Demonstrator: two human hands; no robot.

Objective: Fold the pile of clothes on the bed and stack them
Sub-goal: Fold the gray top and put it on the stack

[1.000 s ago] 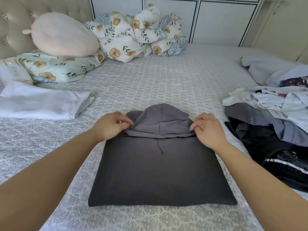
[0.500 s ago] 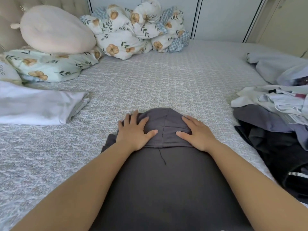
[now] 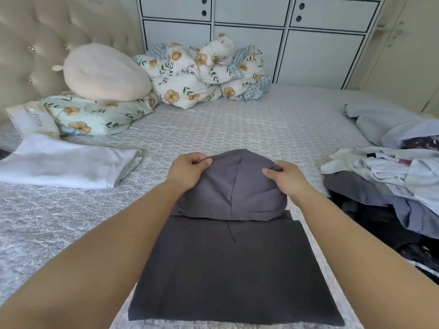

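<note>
Hoodie hood now lifted off the bed, left hand and right hand pinching its edges instead of pressing flat; fold-down onto body next.

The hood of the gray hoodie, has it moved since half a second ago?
Yes. The hood, earlier pressed flat, is now gripped by the left hand and right hand and drawn toward the person over the hoodie's folded body.

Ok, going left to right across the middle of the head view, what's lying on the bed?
Folded white garment → left hand → grey hoodie, its hood gripped by both hands → right hand → unfolded pile of clothes.
</note>
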